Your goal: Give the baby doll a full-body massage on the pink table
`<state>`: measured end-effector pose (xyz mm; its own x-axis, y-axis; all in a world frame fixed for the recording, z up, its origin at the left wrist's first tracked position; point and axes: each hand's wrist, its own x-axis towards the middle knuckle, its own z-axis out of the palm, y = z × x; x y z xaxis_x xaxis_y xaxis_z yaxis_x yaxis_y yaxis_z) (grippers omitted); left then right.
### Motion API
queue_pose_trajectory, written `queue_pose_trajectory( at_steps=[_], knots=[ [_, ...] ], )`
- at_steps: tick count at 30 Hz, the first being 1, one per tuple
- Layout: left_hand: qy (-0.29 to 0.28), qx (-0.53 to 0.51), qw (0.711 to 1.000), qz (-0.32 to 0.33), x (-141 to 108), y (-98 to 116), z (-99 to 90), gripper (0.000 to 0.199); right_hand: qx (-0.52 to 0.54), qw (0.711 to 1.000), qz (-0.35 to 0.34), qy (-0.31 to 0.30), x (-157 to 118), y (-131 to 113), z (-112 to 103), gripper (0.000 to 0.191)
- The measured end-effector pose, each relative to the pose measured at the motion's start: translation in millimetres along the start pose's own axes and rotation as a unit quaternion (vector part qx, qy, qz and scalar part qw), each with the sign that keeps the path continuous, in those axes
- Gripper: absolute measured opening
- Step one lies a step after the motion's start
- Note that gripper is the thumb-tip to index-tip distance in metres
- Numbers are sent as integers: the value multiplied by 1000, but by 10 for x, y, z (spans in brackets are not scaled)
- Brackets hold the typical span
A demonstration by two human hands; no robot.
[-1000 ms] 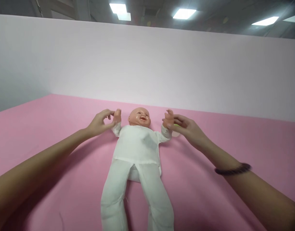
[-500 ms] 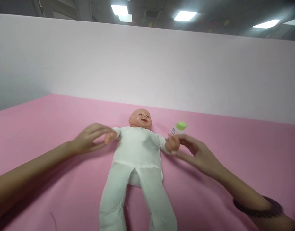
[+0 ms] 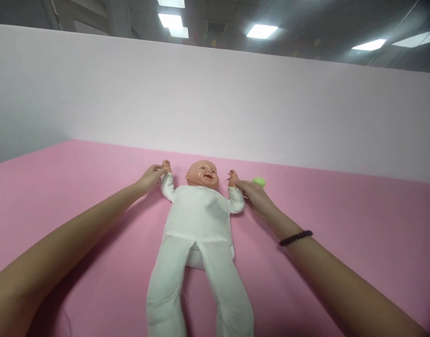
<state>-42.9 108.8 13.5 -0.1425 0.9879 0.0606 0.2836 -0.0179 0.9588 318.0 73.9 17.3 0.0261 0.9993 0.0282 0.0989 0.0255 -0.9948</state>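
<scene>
A baby doll (image 3: 199, 213) with a white cloth body lies on its back, its head toward the white wall and both arms bent up beside the head. My left hand (image 3: 152, 179) pinches the doll's wrist on the left of the view. On the other side, my right hand (image 3: 257, 197) has its fingers closed at the doll's other wrist, and part of the grip is hidden behind the doll's sleeve. Just beyond my right hand shows the light green cap (image 3: 259, 181) of a bottle, whose body is hidden by the hand.
The doll rests on a pink surface (image 3: 323, 210). A white wall panel (image 3: 215, 98) runs along the back, with ceiling lights above it. A dark braided band (image 3: 295, 238) circles my right wrist.
Both of my hands have moved up and away from me, bringing the doll's arms from out at its sides to raised beside the head. My right hand now covers the bottle's body.
</scene>
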Motion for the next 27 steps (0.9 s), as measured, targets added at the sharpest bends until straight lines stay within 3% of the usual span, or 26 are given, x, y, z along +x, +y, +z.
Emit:
queue_pose_trajectory(
  at_steps=[3, 6, 10, 13, 16, 19, 23, 25, 27],
  knots=[
    [44, -30, 998, 43, -250, -77, -154, 39, 27, 998, -47, 25, -269, -50, -157, 39],
    [88, -24, 995, 44, -477, -217, -343, 41, 60, 993, -70, 79, -488, 0, -321, 33],
    [146, 29, 989, 15, -671, -412, -577, 61, 115, 981, 0, 156, -600, 251, -517, 15],
    [115, 201, 973, -4, -719, -503, -705, 60, 119, 978, 44, 165, -596, 448, -616, 12],
    [96, 397, 913, 3, -717, -543, -774, 47, 77, 986, 34, 146, -600, 554, -645, 14],
    [91, 460, 883, -1, -714, -561, -791, 50, 52, 984, 18, 171, -650, 580, -597, 27],
    [103, 431, 896, 14, -719, -611, -801, 59, -61, 961, 20, 268, -804, 497, -470, 84],
    [136, 387, 911, 39, -724, -625, -804, 57, -147, 958, -37, 244, -923, 367, -404, 86],
    [167, 311, 930, 104, -759, -584, -783, 47, -220, 954, -147, 138, -1079, 170, -337, 61]
  ],
)
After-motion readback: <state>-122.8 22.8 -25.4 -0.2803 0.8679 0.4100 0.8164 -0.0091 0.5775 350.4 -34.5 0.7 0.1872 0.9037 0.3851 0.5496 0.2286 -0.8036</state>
